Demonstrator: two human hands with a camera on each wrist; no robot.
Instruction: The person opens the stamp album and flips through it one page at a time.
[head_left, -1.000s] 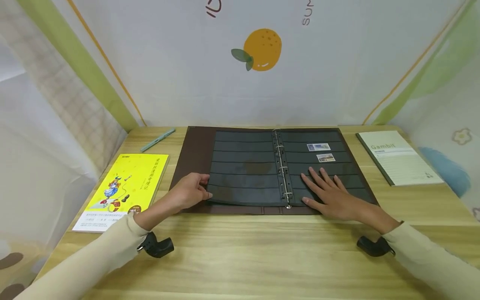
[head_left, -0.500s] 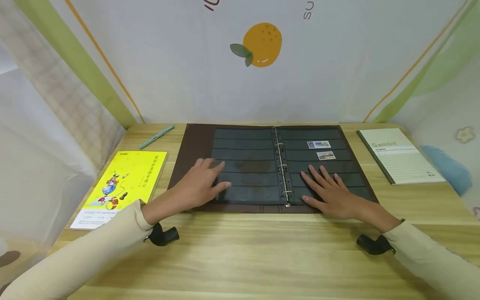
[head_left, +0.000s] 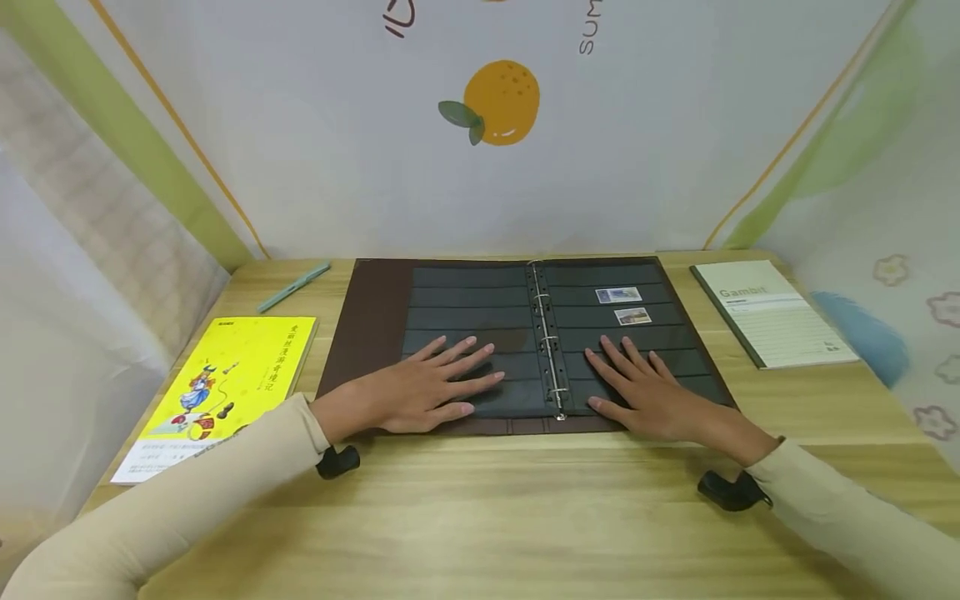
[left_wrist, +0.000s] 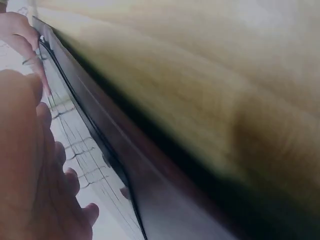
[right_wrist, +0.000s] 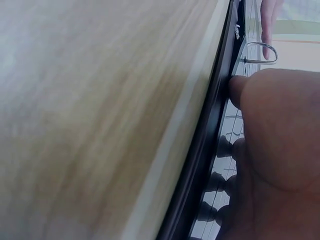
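Album is lying open at frame centre on the tabletop, spine running away from the person. Left hand and right hand are pressing flat, fingers spread, either side of the rings, holding nothing.

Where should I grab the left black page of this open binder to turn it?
Likely the left page at its free outer edge, coming from the left side: its inner edge is held on the rings, and the left hand and right hand lie flat on the pages.
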